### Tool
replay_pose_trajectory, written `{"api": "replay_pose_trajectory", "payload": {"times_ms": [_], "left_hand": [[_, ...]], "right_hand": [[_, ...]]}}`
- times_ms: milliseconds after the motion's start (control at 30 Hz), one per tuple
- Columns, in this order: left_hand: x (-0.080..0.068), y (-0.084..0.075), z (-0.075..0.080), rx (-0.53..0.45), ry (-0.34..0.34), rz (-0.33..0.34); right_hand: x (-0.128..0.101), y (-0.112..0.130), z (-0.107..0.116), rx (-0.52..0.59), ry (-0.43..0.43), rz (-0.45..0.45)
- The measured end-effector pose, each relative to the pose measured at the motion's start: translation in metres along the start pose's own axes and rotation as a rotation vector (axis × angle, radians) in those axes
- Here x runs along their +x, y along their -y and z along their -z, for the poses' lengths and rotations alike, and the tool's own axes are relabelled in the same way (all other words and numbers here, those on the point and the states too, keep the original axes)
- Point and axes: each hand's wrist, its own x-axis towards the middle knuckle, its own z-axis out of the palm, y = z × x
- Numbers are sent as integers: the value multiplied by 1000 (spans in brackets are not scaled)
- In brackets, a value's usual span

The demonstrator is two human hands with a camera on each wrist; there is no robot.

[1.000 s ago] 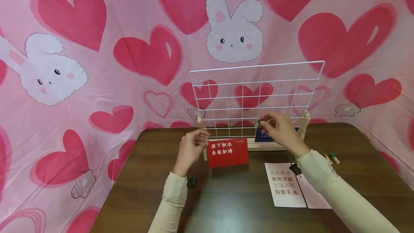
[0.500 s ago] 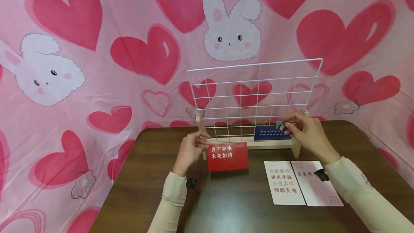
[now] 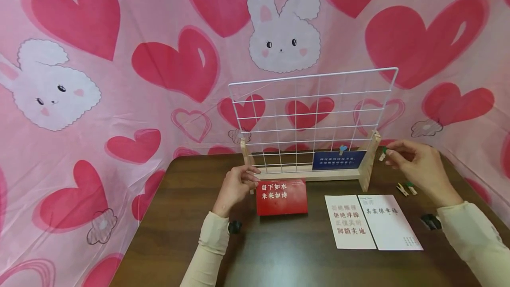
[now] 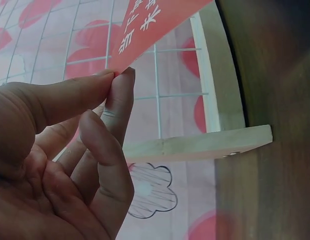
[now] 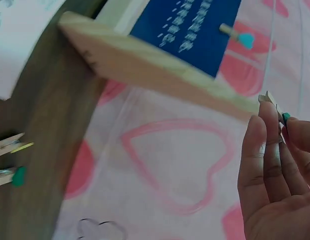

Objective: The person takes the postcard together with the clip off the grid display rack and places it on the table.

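Observation:
My left hand (image 3: 236, 189) pinches the top left corner of a red card (image 3: 282, 198) with white writing, thumb against forefinger in the left wrist view. The card is in front of the lower left of a white wire grid (image 3: 304, 110), which stands in a wooden base (image 3: 368, 163). Right of the grid, my right hand (image 3: 418, 165) pinches a small wooden clothespin (image 3: 383, 154) with a green ornament, between thumb and fingertips. A dark blue card (image 3: 336, 161) sits low on the grid's right side, with a blue-heart clothespin (image 3: 342, 149) at its top edge.
Two white cards, a left one (image 3: 350, 229) and a right one (image 3: 392, 234), lie side by side on the dark wooden table (image 3: 191, 176). Beyond them are loose clothespins, one yellow (image 3: 402, 189) and one green (image 3: 411, 188). A pink heart-patterned cloth (image 3: 159, 17) hangs behind.
My right hand has moved right from in front of the grid, carrying the green clothespin, uncovering the blue card. My left hand has lowered the red card slightly.

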Motion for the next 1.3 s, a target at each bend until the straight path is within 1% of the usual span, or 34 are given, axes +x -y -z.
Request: {"api": "replay_pose_trajectory", "payload": {"times_ms": [233, 400, 600, 767, 900, 1067, 1167, 1300], "left_hand": [[3, 6, -5, -51, 23, 17], [5, 7, -8, -58, 40, 22], [6, 9, -7, -48, 42, 27], [6, 12, -7, -34, 54, 42], [5, 14, -7, -23, 60, 62], [6, 15, -9, -9, 62, 54], [6, 16, -11, 1, 56, 44], [7, 16, -14, 25, 41, 35]], "right_hand": [[-10, -31, 15, 91, 24, -136], [-16, -46, 22, 105, 31, -173], [-19, -69, 26, 79, 38, -216], [-26, -90, 29, 12, 67, -261], [-32, -105, 30, -73, 94, -286], [-37, -116, 30, -139, 120, -326], [-39, -120, 30, -144, 130, -344], [-41, -125, 31, -152, 137, -339]]}}
